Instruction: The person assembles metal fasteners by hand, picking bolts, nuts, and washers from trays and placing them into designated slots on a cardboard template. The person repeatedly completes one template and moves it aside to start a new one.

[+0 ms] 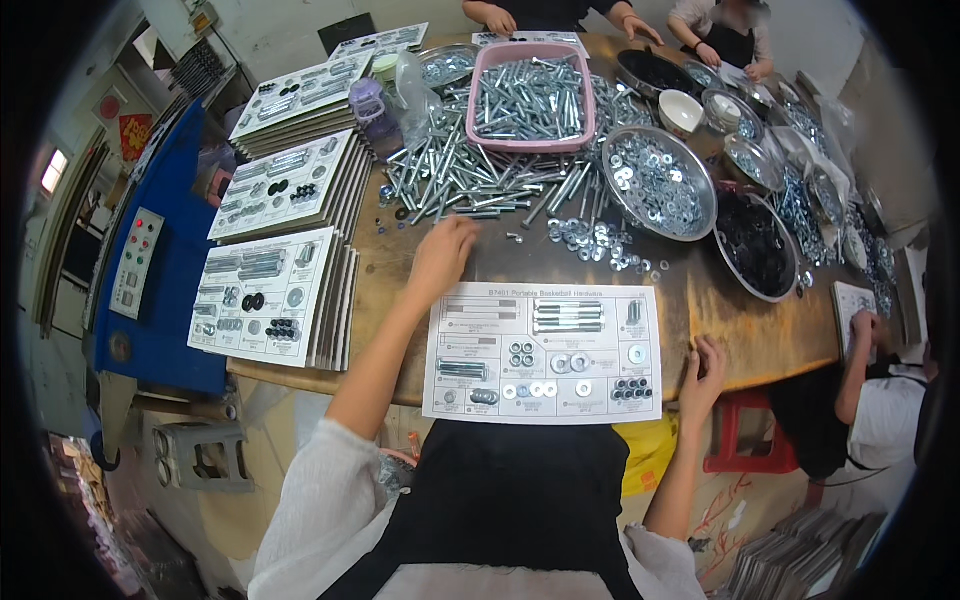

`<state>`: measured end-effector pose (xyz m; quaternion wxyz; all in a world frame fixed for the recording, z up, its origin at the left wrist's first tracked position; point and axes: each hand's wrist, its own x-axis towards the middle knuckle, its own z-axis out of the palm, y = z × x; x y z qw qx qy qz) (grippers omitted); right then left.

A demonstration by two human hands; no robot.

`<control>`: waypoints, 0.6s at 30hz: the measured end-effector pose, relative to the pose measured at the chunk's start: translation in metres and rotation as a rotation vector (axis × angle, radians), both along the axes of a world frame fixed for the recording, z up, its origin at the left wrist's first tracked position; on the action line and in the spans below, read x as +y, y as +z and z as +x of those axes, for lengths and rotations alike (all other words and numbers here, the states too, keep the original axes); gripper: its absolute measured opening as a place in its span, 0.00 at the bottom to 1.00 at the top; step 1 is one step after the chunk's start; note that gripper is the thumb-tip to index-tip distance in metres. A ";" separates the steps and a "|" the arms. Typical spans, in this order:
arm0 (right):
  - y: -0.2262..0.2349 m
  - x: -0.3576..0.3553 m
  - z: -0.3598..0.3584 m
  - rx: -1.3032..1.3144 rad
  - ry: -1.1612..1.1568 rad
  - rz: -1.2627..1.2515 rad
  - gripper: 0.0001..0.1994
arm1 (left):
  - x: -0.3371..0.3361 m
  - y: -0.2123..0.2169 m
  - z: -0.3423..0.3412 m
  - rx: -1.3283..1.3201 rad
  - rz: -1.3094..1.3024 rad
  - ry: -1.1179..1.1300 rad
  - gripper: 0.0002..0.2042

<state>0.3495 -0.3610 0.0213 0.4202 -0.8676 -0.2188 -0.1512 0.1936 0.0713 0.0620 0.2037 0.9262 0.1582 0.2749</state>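
In front of me a white printed card [540,408] lies at the table's front edge, carrying bolts, washers, silver nuts and black nuts in printed sections. Long bolts [568,316] sit at its upper middle, more bolts [462,370] at its left. Only line drawings show at its upper left. My left hand [445,260] reaches past the card to the near edge of the loose bolt pile [440,175]; its fingers are bent together and whatever they hold is hidden. My right hand [704,372] rests at the table edge beside the card, fingers loosely curled and apart, holding nothing visible.
Stacks of filled cards [262,295] stand on the left. A pink basket of bolts [531,146], a steel bowl of washers [660,185] and a bowl of black parts [757,245] stand beyond. Loose washers [590,240] lie nearby. Other people work at the far side and right.
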 end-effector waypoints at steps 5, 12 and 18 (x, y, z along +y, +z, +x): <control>-0.008 0.016 -0.003 -0.107 -0.106 -0.026 0.08 | 0.057 -0.049 0.050 0.140 0.214 0.277 0.12; -0.013 0.015 -0.002 -0.094 -0.149 0.020 0.08 | 0.058 -0.046 0.038 0.208 0.120 0.161 0.07; -0.011 0.014 -0.005 -0.072 -0.161 0.030 0.08 | 0.043 -0.026 0.007 0.141 0.084 0.137 0.07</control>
